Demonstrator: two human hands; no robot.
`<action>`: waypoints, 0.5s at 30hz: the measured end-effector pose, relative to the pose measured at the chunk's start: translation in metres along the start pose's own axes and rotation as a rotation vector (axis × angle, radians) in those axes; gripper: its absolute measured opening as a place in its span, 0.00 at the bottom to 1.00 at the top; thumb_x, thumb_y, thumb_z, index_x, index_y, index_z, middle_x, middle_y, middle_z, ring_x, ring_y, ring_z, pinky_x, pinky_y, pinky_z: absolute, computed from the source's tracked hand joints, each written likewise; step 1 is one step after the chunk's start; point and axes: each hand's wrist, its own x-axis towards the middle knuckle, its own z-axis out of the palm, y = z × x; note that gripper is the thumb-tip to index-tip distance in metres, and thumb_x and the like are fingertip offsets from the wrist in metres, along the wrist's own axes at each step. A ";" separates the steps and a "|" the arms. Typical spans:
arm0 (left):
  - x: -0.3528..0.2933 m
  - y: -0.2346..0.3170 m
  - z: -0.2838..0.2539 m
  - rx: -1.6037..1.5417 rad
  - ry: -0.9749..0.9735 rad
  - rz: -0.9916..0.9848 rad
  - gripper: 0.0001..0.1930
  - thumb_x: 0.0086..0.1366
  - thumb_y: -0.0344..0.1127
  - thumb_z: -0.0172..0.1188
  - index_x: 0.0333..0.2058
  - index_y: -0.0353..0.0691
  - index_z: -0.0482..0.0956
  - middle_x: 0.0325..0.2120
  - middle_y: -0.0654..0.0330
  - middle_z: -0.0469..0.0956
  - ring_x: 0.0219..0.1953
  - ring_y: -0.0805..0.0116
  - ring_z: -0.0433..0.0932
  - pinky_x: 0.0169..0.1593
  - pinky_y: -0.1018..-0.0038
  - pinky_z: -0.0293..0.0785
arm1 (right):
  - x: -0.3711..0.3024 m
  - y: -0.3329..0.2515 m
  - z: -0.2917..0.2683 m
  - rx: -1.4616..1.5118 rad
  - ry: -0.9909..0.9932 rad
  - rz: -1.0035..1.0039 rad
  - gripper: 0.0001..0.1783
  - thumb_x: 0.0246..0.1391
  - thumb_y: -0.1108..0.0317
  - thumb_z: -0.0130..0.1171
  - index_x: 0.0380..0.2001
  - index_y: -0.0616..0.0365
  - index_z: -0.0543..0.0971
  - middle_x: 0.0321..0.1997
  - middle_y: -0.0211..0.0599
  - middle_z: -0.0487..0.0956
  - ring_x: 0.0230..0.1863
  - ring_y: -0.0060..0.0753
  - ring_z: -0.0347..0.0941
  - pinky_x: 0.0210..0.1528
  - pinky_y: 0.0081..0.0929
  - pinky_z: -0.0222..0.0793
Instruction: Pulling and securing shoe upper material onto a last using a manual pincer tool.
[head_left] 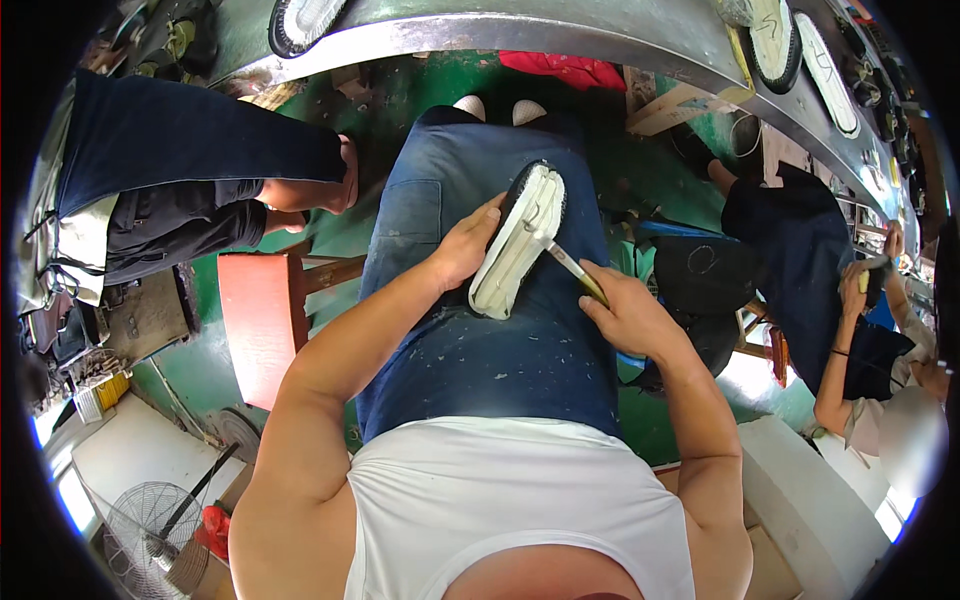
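A dark shoe [517, 252] lies bottom up across my lap, its pale underside showing and a white ribbed edge along its side. My left hand [470, 242] grips it from the left, fingers curled round the edge. In my right hand [632, 312] is a slim hand tool [572, 268] with a metal shank and a yellowish handle. Its tip meets the middle of the shoe's underside; the shape of the tip is hard to make out. Beneath the shoe is a blue apron [500, 365] with pale specks.
A metal-edged workbench [440, 32] curves across the far side, bearing shoes [828, 75]. A co-worker in a dark apron [200, 140] sits at left, another [800, 230] at right. An orange-red stool [262, 325] stands left; a fan [155, 540] is lower left.
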 end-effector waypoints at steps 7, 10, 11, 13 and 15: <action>-0.002 -0.034 -0.001 0.235 0.067 0.131 0.31 0.80 0.48 0.34 0.72 0.33 0.48 0.71 0.47 0.54 0.73 0.59 0.51 0.73 0.71 0.47 | 0.026 -0.023 -0.007 -0.564 0.046 -0.123 0.25 0.57 0.72 0.57 0.56 0.74 0.71 0.50 0.61 0.77 0.54 0.57 0.74 0.58 0.42 0.70; -0.007 -0.037 0.001 0.257 0.055 0.116 0.31 0.80 0.47 0.33 0.73 0.35 0.44 0.71 0.48 0.54 0.73 0.60 0.52 0.73 0.70 0.48 | 0.048 -0.058 -0.041 -0.573 -0.232 0.030 0.18 0.57 0.70 0.57 0.47 0.72 0.76 0.44 0.59 0.80 0.49 0.57 0.77 0.52 0.45 0.72; -0.009 -0.036 0.004 0.298 0.065 0.108 0.31 0.80 0.47 0.33 0.73 0.38 0.42 0.69 0.51 0.57 0.70 0.63 0.57 0.72 0.70 0.52 | 0.056 -0.064 -0.052 -0.494 -0.432 0.147 0.15 0.57 0.68 0.57 0.41 0.71 0.78 0.40 0.58 0.81 0.46 0.57 0.79 0.49 0.46 0.73; -0.017 -0.024 0.009 0.029 0.045 0.032 0.32 0.80 0.47 0.36 0.74 0.40 0.41 0.69 0.52 0.57 0.70 0.63 0.57 0.71 0.68 0.53 | 0.061 -0.048 -0.049 -0.457 -0.460 0.110 0.15 0.59 0.63 0.57 0.36 0.68 0.79 0.35 0.59 0.81 0.41 0.60 0.79 0.46 0.48 0.74; -0.019 -0.014 0.009 -0.240 0.029 -0.036 0.33 0.79 0.47 0.39 0.74 0.41 0.40 0.69 0.52 0.58 0.70 0.63 0.58 0.71 0.67 0.55 | 0.060 -0.032 -0.036 -0.300 -0.367 0.093 0.16 0.60 0.61 0.58 0.38 0.65 0.77 0.35 0.58 0.80 0.41 0.62 0.77 0.45 0.50 0.72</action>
